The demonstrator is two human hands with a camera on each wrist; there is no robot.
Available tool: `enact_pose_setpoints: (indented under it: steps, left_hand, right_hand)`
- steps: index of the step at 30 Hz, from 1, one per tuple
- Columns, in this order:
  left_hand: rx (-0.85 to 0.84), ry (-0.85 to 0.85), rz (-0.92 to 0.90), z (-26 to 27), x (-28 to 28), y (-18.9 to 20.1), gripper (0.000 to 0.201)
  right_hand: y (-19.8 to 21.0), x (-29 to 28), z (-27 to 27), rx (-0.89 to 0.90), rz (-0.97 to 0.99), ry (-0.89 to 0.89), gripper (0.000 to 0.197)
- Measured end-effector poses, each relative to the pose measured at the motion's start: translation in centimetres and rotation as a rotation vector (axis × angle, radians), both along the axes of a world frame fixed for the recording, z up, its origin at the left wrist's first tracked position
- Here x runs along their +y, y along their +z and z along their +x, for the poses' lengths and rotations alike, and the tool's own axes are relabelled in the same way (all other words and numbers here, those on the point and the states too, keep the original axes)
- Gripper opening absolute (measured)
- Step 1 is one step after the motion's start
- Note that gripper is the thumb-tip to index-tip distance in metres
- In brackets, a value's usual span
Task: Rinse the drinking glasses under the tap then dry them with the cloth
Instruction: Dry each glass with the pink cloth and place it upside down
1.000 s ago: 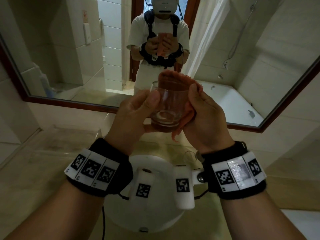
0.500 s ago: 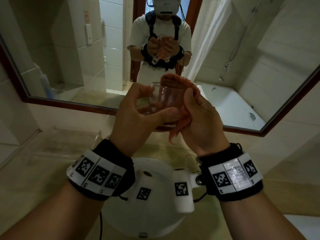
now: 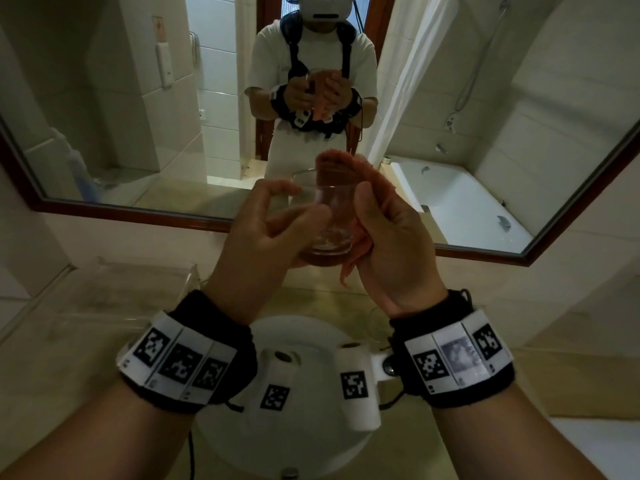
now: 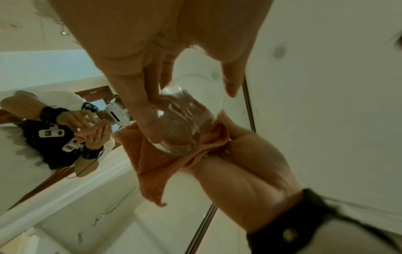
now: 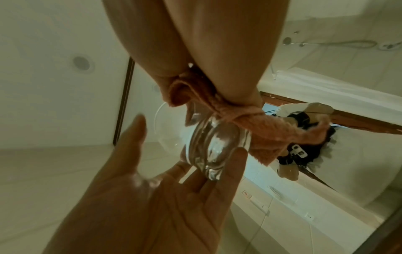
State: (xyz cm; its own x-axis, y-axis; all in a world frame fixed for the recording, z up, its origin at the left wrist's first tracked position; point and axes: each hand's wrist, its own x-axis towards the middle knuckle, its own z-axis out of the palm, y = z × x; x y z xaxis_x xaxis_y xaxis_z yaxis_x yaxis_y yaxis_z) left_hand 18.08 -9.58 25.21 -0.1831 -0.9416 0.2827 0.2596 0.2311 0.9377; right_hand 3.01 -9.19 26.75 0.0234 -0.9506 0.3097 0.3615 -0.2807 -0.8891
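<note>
I hold a clear drinking glass (image 3: 327, 220) upright at chest height in front of the mirror. My left hand (image 3: 298, 211) cups its base with curled fingers (image 5: 230, 165), and its thumb lies across the near wall. An orange cloth (image 3: 341, 168) is tucked into the glass and folds over the rim down the right side. My right hand (image 3: 372, 209) pinches the cloth (image 5: 250, 123) against the glass wall, thumb on the near side. In the left wrist view the glass (image 4: 187, 120) sits against the cloth (image 4: 152, 163).
The white round sink (image 3: 242, 441) lies below my wrists, set in a beige counter (image 3: 69, 358). A clear tray (image 3: 114, 285) sits on the counter to the left. Another clear glass (image 3: 375, 318) stands behind my right wrist. The mirror's wooden frame (image 3: 138, 211) runs close behind the hands.
My left hand has shifted its hold round the glass, the thumb sliding from the side to the near wall. The right hand stays on the cloth. Both hands sit slightly higher.
</note>
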Motion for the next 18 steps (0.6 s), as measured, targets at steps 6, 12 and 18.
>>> enact_pose_setpoints:
  steps: [6, 12, 18]
  left_hand:
    - [-0.112, 0.094, -0.038, 0.1, -1.0, -0.6, 0.064]
    - [-0.049, -0.093, 0.016, 0.3, -1.7, -1.9, 0.055]
    - [-0.02, -0.06, 0.06, -0.9, -1.6, -2.4, 0.05]
  right_hand:
    - [-0.3, 0.1, 0.0, 0.005, 0.055, 0.027, 0.038]
    - [-1.2, -0.1, -1.5, -0.122, 0.218, 0.077, 0.046]
    - [-1.9, -0.4, -1.6, -0.07, 0.147, 0.031, 0.041]
